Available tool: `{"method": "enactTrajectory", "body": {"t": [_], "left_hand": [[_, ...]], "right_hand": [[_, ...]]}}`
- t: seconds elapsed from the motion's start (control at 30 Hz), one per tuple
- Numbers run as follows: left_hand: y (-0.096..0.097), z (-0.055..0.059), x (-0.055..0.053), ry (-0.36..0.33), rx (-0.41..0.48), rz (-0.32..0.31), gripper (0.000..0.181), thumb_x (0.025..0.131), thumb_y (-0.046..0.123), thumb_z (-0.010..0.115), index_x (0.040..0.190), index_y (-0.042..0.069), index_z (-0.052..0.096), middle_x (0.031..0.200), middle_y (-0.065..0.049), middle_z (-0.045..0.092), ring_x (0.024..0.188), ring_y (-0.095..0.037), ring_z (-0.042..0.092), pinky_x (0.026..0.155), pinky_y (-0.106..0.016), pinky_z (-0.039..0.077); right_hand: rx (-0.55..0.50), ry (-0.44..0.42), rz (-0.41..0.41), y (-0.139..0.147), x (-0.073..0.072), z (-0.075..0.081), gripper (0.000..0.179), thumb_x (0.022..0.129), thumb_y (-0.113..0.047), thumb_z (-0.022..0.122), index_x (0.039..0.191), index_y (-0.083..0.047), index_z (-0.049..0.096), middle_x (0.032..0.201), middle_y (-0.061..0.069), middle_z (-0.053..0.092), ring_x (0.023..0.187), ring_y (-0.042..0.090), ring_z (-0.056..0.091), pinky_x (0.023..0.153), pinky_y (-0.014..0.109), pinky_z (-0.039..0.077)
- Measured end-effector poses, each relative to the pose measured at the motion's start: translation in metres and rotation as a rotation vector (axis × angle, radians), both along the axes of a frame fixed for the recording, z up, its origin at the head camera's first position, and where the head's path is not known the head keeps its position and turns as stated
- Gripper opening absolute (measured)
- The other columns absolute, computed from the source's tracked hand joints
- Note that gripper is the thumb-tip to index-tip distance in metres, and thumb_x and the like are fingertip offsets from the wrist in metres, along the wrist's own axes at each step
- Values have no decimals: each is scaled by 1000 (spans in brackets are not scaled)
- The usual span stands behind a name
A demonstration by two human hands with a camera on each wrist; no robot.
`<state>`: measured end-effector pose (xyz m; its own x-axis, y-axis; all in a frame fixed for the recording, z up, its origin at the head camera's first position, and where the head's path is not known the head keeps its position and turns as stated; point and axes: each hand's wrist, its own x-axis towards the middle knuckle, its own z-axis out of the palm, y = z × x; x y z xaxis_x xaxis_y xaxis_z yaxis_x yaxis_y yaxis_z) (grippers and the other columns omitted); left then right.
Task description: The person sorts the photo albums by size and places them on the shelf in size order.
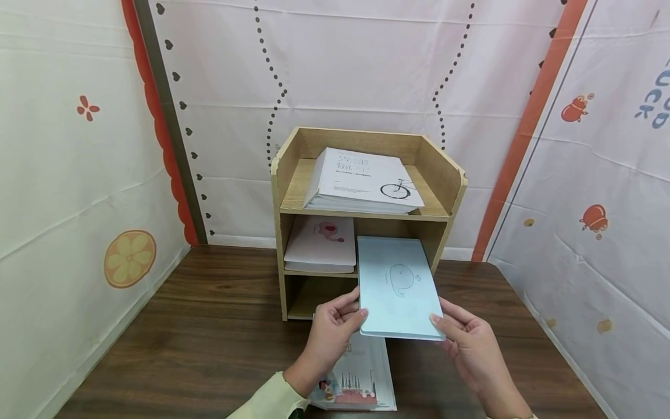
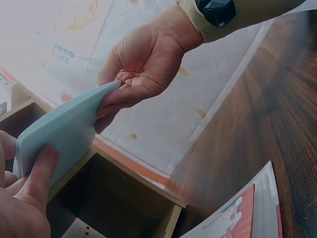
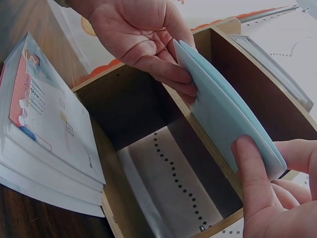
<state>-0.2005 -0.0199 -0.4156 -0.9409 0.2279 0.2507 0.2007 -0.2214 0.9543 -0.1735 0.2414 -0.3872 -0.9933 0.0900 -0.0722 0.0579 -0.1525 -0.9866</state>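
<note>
A light blue notebook [image 1: 400, 291] with a line-drawn whale on its cover lies between both hands, its far end inside the middle level of a wooden desk shelf [image 1: 366, 216]. My left hand [image 1: 331, 333] pinches the near left edge, thumb on the cover and fingers beneath. At the near right corner, my right hand [image 1: 473, 346] grips it the same way. Seen in the right wrist view, the blue notebook [image 3: 230, 116] has its covers slightly parted at one end. To its left on that level rests a pink notebook [image 1: 320, 241] with a red-pink drawing.
A thick white book [image 1: 366, 181] with a bicycle drawing lies on the shelf's top. Below my hands, a stack of white illustrated books [image 1: 361, 378] rests on the dark wood table [image 1: 209, 337], partly hidden by the left hand. Patterned cloth [image 1: 361, 64] surrounds the table's back and sides.
</note>
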Motion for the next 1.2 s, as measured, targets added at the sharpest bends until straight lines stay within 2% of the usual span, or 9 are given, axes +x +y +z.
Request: {"method": "enactTrajectory", "body": {"t": [0.4, 0.83, 1.2], "left_hand": [[0, 2, -1, -18, -9, 16, 54, 98, 12, 70, 148, 3, 52, 127, -23, 69, 104, -14, 72, 89, -22, 60], [-1, -1, -8, 12, -24, 21, 54, 99, 17, 70, 148, 5, 53, 130, -20, 69, 110, -17, 72, 93, -26, 60], [-1, 1, -11, 4, -27, 27, 52, 99, 15, 69, 148, 5, 53, 128, -22, 68, 112, -23, 71, 92, -25, 60]], "right_hand": [[16, 5, -4, -1, -4, 0, 62, 97, -13, 71, 151, 3, 46, 110, -12, 77, 92, 13, 76, 82, 30, 64], [22, -4, 5, -1, -7, 3, 64, 98, -17, 71, 152, 2, 44, 111, -14, 76, 95, 14, 76, 85, 30, 63], [22, 8, 13, 0, -11, 2, 58, 97, -17, 72, 149, -2, 51, 112, -12, 77, 94, 13, 76, 84, 29, 63]]}}
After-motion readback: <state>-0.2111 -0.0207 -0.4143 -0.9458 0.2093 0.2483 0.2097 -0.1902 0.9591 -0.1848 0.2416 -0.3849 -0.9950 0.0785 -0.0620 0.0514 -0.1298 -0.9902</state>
